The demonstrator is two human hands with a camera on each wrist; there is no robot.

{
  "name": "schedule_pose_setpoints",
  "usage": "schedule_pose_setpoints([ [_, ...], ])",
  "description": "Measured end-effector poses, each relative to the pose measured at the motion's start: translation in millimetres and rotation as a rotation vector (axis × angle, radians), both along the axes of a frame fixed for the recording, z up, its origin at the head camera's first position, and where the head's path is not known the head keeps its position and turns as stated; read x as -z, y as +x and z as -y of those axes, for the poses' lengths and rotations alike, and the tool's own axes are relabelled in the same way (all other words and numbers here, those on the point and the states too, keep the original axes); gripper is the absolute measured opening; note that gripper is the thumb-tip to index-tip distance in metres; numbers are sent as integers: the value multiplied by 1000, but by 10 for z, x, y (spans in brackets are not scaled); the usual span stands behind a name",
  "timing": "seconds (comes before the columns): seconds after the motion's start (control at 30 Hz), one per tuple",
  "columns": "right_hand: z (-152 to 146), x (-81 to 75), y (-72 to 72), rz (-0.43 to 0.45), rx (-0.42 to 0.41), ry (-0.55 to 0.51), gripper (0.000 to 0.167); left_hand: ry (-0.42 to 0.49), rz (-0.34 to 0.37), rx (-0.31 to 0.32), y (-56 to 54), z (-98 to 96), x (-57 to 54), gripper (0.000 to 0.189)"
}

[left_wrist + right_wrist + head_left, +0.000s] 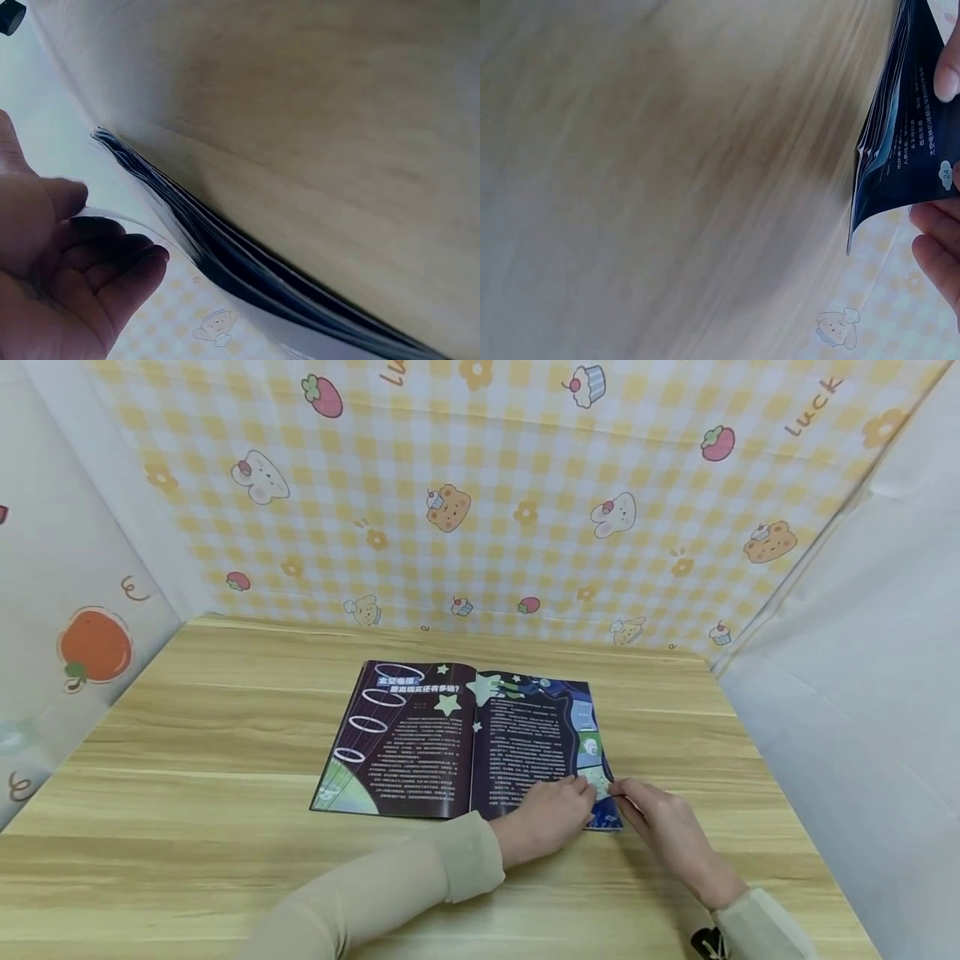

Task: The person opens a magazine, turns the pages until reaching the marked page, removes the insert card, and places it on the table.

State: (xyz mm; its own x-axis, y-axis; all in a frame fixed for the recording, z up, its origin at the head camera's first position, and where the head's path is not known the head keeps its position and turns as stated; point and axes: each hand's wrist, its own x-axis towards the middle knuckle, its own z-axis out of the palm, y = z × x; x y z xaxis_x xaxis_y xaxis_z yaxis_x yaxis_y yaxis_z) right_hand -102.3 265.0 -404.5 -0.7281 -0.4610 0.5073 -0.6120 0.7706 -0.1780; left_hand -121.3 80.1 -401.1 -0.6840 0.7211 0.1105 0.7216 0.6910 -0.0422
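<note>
- On the light wood-grain table (202, 752), a glossy paper magazine with dark purple and navy pages (420, 752) lies spread, near the middle and toward the rear.
- The left page carries white rings, pale green stars and light text; the right page (525, 735) carries light text and a column of small pictures along its outer edge.
- Left hand (551, 814): positioned over the lower right area of the magazine; thumb and fingers pinch the edge of the right page, as the left wrist view shows.
- Right hand (671, 831): positioned just beside the left hand, at the outer edge of the same page; thumb on the printed face, fingers behind, the sheet pinched between.
- The right wrist view shows this sheet curved up from the stacked leaves beneath.
- Beige sleeves (405, 868) cover both forearms.
- Behind the table: a yellow-and-white checked cloth with cartoon prints (487, 468).
</note>
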Motion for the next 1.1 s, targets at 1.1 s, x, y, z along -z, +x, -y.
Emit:
schedule_pose_setpoints([
  [1.1,-19,30,0,378,-82,230,43,-226,-41,-95,-189,63,61,39],
])
